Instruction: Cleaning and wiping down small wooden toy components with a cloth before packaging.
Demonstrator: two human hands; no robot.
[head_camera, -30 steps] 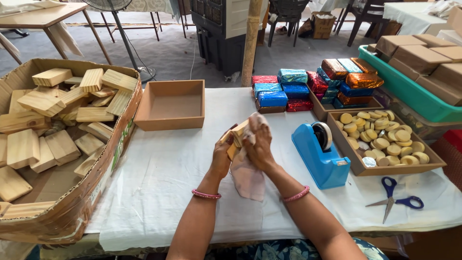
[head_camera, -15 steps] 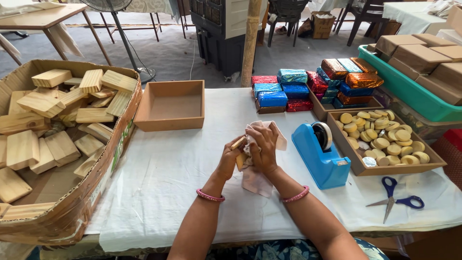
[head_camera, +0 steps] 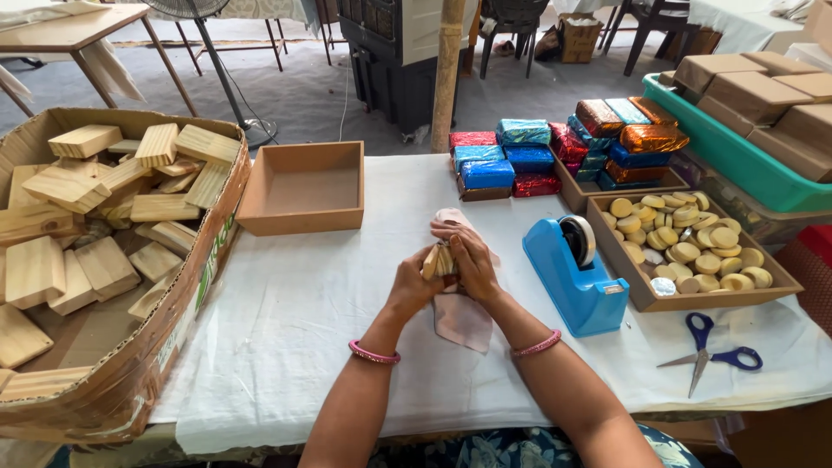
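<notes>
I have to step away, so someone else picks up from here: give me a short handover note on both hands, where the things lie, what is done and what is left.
Left hand: grips the small wooden block from the left.
Right hand: presses the pink cloth against the block; the rest of the cloth trails on the white table cover.
Things: cardboard box of wooden blocks far left; empty brown tray behind; blue tape dispenser right; tray of round discs; foil-wrapped packs; scissors.
Done: one block in hand, cloth on it.
Left: many bare blocks lie in the box; the brown tray holds nothing.
</notes>
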